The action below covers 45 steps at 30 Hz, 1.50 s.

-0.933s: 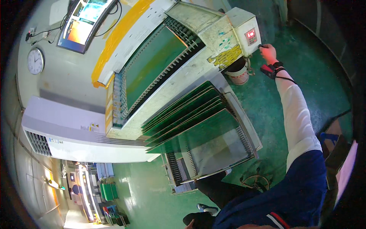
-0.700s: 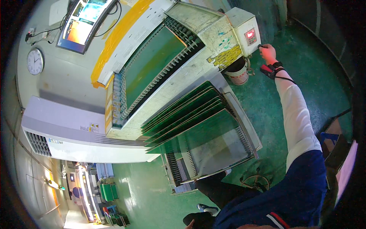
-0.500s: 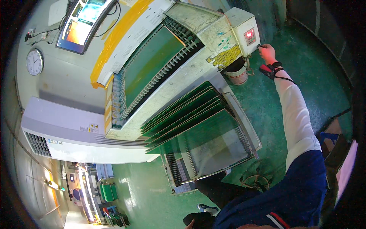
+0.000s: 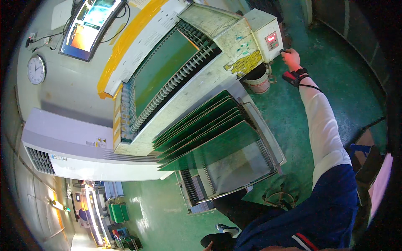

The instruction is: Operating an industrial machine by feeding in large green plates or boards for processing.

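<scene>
My right hand (image 4: 291, 59) reaches out to the control box (image 4: 264, 35) at the end of the conveyor machine. Its fingers are closed on a small dark knob (image 4: 283, 52) at the box's lower corner. A red lit display (image 4: 272, 38) glows on the box's face. On the machine's roller conveyor (image 4: 169, 90) lies a green panel (image 4: 165, 69). Of my left hand (image 4: 208, 247) just a sliver shows at the lower edge, its fingers hidden. A rack (image 4: 266, 157) in front of the machine holds several green panels (image 4: 201, 121) standing on edge.
A bucket (image 4: 258, 83) stands beneath the control box. Close to my legs is a round wheeled base (image 4: 281, 201). A white air-conditioner-like cabinet (image 4: 71, 134) stands beyond the machine's left end. A monitor (image 4: 90, 27) and a clock (image 4: 36, 69) hang on the wall.
The view has shifted slightly, so the machine and rack sit a little further left. My right hand stays on the knob, and the panels have not visibly moved.
</scene>
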Available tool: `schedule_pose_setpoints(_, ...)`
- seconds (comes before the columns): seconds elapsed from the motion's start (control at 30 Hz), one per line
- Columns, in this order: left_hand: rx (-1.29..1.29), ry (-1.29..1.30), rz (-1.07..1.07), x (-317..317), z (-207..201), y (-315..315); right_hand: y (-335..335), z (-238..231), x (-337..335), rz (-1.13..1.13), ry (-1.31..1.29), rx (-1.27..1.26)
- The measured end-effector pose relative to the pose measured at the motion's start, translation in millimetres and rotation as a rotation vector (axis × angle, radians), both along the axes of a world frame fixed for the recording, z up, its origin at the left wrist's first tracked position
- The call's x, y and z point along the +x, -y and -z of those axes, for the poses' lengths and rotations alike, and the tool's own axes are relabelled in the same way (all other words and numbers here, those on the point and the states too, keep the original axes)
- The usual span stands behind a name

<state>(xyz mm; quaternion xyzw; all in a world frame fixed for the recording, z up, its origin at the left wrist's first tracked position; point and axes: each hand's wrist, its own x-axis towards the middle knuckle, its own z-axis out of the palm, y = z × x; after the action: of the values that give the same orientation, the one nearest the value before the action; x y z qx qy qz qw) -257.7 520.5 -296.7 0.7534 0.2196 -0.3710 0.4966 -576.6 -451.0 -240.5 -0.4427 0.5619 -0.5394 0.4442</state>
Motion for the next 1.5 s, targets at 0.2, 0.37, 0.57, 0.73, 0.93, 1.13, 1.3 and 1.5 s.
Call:
schedule_pose_setpoints(0.2,-0.007,-0.002,0.016,5.8,1.4,14.9,-1.1,-0.3,0.3,0.004,-0.041,-0.003)
schedule_pose_setpoints(0.37,-0.008,0.004,0.022,7.7,0.5,19.5,-3.4,-0.7,1.6,-0.031,0.013,-0.014)
schedule_pose_setpoints(0.57,-0.014,0.01,0.025,10.3,-0.2,24.4,-1.7,-1.3,0.3,-0.029,0.001,-0.028)
schedule_pose_setpoints(0.73,-0.016,0.018,0.023,10.9,-0.8,25.9,-6.2,-4.5,2.1,0.0,-0.005,-0.026)
schedule_pose_setpoints(0.93,-0.017,0.023,0.02,11.5,-2.5,26.5,-7.7,-5.5,4.5,0.0,0.008,-0.017)
schedule_pose_setpoints(1.13,-0.026,0.024,0.022,8.1,-3.7,24.5,3.3,-1.3,-6.1,-0.029,0.029,0.007)
schedule_pose_setpoints(1.3,-0.042,0.047,-0.02,-11.1,-13.0,-15.7,-18.4,0.7,12.4,-0.084,0.067,0.017)
schedule_pose_setpoints(1.5,0.109,0.316,0.153,-11.8,-88.4,-27.3,-67.4,-12.0,29.6,-0.296,0.098,0.084)
